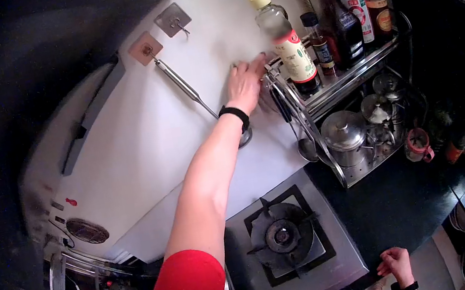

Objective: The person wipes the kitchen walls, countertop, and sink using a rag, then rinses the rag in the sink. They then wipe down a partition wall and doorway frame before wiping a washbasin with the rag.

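My left hand (244, 86) reaches up to the white wall beside the left end of a metal rack (323, 96). Its fingers are spread and bent against the wall; the fingertips are partly in shadow, and nothing shows in them. A black wristband (236, 117) circles that wrist. Just below the hand, a ladle (307, 149) and dark handles (280, 105) hang from the rack's side. A long-handled metal utensil (179, 81) hangs from a wall hook, its lower end partly behind my forearm. Down by the counter's front edge, my right hand (396, 264) hangs loosely bent, holding nothing visible.
On the rack's top stand a yellow-capped sauce bottle (294, 55) and several dark bottles (339, 16). Lidded metal pots (344, 131) fill its lower shelf. A gas burner (282, 235) lies beneath my arm. At lower left is another rack (77, 281) with pots.
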### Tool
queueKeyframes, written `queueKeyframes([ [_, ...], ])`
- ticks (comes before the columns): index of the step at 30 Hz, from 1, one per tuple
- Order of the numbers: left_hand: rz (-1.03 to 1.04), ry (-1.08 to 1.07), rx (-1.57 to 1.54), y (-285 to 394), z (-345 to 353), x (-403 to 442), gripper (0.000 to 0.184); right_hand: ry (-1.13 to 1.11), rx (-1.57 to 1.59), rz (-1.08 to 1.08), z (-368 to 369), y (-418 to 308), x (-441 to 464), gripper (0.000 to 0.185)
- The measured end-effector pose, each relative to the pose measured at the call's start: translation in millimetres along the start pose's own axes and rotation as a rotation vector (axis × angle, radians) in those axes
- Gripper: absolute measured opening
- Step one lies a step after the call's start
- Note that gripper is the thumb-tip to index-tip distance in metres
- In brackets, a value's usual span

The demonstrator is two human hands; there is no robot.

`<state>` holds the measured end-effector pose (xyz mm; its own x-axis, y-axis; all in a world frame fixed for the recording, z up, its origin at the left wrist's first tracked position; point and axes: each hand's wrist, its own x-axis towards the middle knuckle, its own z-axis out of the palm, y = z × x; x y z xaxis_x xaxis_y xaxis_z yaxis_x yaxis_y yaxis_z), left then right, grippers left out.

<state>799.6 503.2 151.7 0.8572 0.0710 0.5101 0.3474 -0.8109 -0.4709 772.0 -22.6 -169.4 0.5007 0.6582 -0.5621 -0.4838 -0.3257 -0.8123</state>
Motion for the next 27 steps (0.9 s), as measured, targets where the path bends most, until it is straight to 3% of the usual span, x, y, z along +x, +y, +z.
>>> queueKeyframes([
  [5, -0.019, 0.19, 0.092, -4.6, 2.4, 17.1, 0.038, -0.007, 0.007, 0.016, 1.5, -3.5, -1.1, 0.014],
  [9, 0.018, 0.009, 0.031, -1.8, 6.6, -4.0, 0.035, 0.015, -0.009, 0.012, 4.0, -8.8, -3.7, 0.014],
  [12, -0.01, -0.009, -0.036, -0.9, 1.8, -6.2, 0.037, 0.023, -0.023, 0.006, 4.0, -8.2, -3.2, 0.013],
  [13, 0.019, 0.107, 0.048, -2.5, 1.6, -0.4, 0.039, 0.01, -0.034, 0.001, 3.0, -6.4, -3.2, 0.013],
  [18, -0.007, 0.163, 0.139, -2.2, -1.8, 10.5, 0.039, -0.001, -0.034, -0.014, -0.2, 3.1, 3.5, 0.011],
  [20, -0.045, -0.06, -0.002, 0.4, -11.3, 7.0, 0.039, 0.005, -0.043, -0.023, 2.5, 3.3, 2.3, 0.011],
  [21, -0.041, -0.06, 0.0, -2.9, -14.0, 7.2, 0.039, 0.01, -0.015, -0.008, 3.2, 1.9, 0.5, 0.011],
  [23, 0.199, -0.154, 0.09, -13.2, -20.4, 11.1, 0.042, 0.018, 0.02, 0.005, 2.5, -0.2, -0.7, 0.011],
  [24, 0.207, -0.154, 0.093, -19.0, -23.2, 17.4, 0.042, 0.007, 0.013, -0.011, 2.2, 0.0, 0.0, 0.011],
  [27, 0.115, 0.047, 0.343, -38.5, -37.1, 50.9, 0.036, -0.008, 0.027, -0.03, 3.6, -2.7, -1.0, 0.012],
])
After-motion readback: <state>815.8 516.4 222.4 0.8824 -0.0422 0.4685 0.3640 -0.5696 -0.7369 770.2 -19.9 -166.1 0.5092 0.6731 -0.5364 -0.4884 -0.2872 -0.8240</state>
